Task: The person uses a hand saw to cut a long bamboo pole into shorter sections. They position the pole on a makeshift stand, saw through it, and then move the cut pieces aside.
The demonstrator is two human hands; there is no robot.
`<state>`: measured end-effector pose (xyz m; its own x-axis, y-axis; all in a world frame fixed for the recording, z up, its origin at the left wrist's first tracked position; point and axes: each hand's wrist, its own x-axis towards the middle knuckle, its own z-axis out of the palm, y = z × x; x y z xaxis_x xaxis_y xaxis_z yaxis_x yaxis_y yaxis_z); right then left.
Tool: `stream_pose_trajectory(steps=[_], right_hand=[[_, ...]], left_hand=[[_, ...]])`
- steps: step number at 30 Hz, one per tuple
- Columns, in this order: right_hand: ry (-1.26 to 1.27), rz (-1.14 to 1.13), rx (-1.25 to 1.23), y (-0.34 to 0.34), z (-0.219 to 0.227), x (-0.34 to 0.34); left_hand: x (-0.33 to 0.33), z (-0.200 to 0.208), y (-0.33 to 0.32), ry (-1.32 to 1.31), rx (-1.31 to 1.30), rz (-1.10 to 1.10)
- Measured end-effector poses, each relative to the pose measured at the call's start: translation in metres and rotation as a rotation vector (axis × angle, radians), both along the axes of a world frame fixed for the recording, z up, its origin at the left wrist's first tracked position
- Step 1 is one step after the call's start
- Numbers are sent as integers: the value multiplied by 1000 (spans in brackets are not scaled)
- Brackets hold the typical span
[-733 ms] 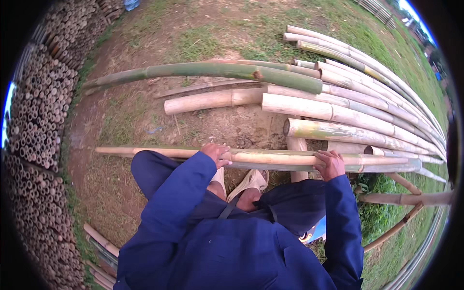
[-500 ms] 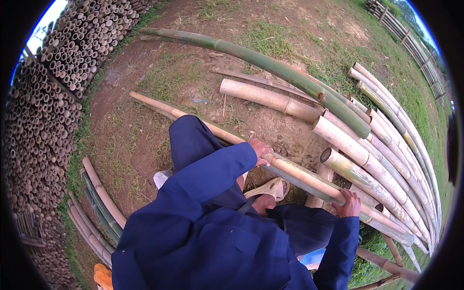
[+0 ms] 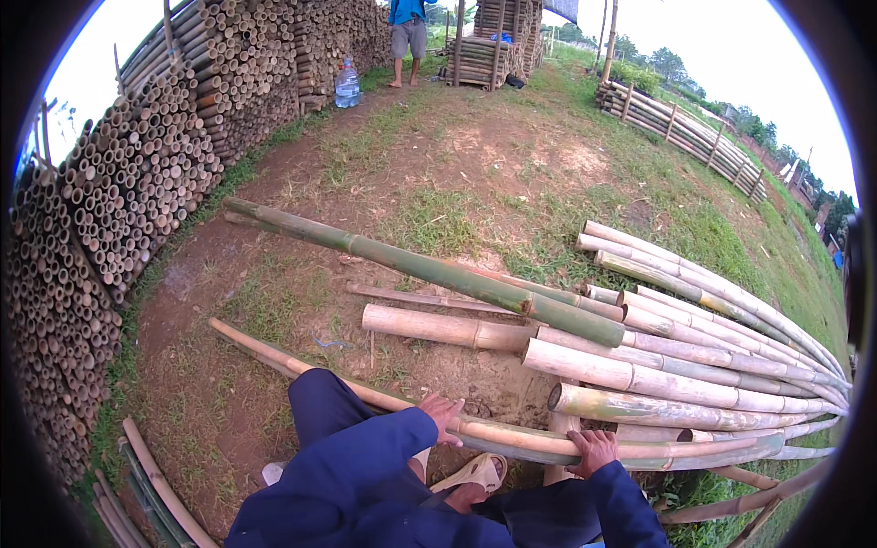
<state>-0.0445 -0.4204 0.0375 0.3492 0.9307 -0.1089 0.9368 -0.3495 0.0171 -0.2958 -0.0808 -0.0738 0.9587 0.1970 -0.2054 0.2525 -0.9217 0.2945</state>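
A long bamboo pole point(image 3: 512, 436), pale tan along the top and grey-green below, lies across in front of me at knee height. My left hand point(image 3: 442, 418) is wrapped over its middle, beside my raised knee. Farther right, my right hand point(image 3: 595, 448) grips the same pole from above, its thumb side hidden. Just beyond it, the cut ends of several thick poles point(image 3: 630, 404) point toward the left. A green bamboo pole point(image 3: 429, 274) lies slanting across the pile's left end and out over the ground.
Stacked cut bamboo point(image 3: 137, 196) forms a tall wall on the left. Loose poles point(image 3: 164, 484) lie at the lower left. Farther back are a person in blue point(image 3: 409, 36), a clear water jug point(image 3: 347, 85) and a low bamboo stack point(image 3: 681, 128). Bamboo supports point(image 3: 758, 502) stand at lower right.
My view has tilted up, bringing the person, the jug and the sky into sight. Both hands stay on the pole at about the same places along it.
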Motion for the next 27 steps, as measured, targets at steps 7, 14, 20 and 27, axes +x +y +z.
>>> stream_pose_trajectory(steps=[7,14,20,27], right_hand=[[-9,-17,-27,-6,2,-1],[-15,-7,-114,1,4,-7],[4,3,-127,-3,-2,-5],[-52,40,-97,1,5,-6]], left_hand=[[21,23,-3,89,-37,-65],[11,11,9,21,-144,-84],[12,-8,9,-31,-141,-99],[19,7,7,17,-67,-177]])
